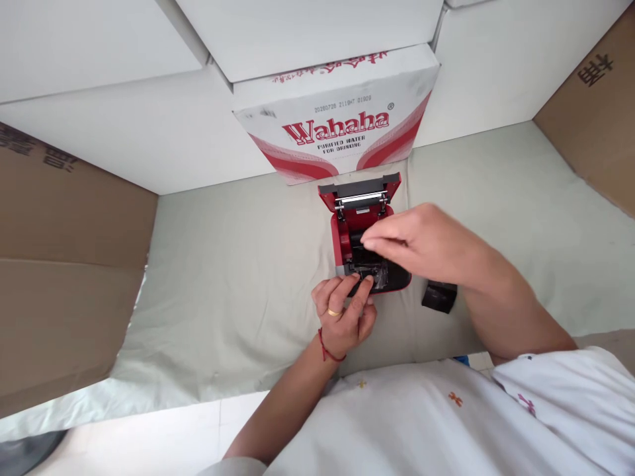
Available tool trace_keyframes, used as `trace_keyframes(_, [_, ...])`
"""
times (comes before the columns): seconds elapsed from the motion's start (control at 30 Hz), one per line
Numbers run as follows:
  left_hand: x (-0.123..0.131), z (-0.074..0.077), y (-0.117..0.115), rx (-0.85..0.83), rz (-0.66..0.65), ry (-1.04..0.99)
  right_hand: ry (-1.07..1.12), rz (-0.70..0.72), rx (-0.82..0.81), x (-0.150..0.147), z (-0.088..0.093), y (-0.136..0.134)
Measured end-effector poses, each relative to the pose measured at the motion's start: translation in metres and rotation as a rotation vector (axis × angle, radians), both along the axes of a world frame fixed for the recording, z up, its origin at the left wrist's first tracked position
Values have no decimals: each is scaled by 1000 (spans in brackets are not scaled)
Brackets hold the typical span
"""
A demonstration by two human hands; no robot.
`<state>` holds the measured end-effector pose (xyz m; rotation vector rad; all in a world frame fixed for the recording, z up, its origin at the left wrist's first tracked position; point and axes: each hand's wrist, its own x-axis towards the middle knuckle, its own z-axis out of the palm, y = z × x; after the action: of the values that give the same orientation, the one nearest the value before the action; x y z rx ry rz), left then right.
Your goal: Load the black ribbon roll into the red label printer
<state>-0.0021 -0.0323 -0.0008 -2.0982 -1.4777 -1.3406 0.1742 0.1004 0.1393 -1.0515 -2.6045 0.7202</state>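
Observation:
A small red and black label printer sits on the cloth with its lid raised, showing a roller under the lid and a dark inner compartment. My left hand is at the printer's near edge, its fingers bent and the fingertips on the front part beside a clear plastic piece. Over the compartment, my right hand is closed in a pinch, thumb against fingers. Anything between those fingertips is too small or hidden to make out. Beneath the right wrist lies a glossy black block-shaped item.
Behind the printer stands a white and red Wahaha water carton, with white boxes around it. Brown cardboard walls flank the left and right sides. A pale green cloth covers the table, whose front edge runs close to my body.

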Motion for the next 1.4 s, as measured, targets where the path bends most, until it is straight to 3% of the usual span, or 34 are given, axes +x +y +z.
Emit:
trace_keyframes(0.1, [1,-1,0,14,8,2,216,-204,257,12,4,7])
trace_keyframes(0.17, [1,-1,1,17,7,-2,215,-183,354,12,-1,17])
trace_keyframes(0.3, [0,-1,0,-3,7,42,78,-39,295,11,-9,26])
trace_keyframes(0.53, [12,2,-4,0,95,115,-174,151,131,17,9,0])
trace_keyframes(0.67, [13,0,-5,-20,86,90,-385,213,-13,4,15,-7])
trace_keyframes(0.8, [9,-2,-7,-27,66,93,-512,217,-38,-14,21,-13])
trace_keyframes(1.1, [4,-6,-3,3,5,36,-470,150,-77,-17,17,-15])
trace_keyframes(1.23, [-6,-8,1,-3,4,-160,-355,234,-35,-8,16,-16])
trace_keyframes(1.4, [-17,-8,3,-43,-21,-257,-416,336,18,-4,18,-26])
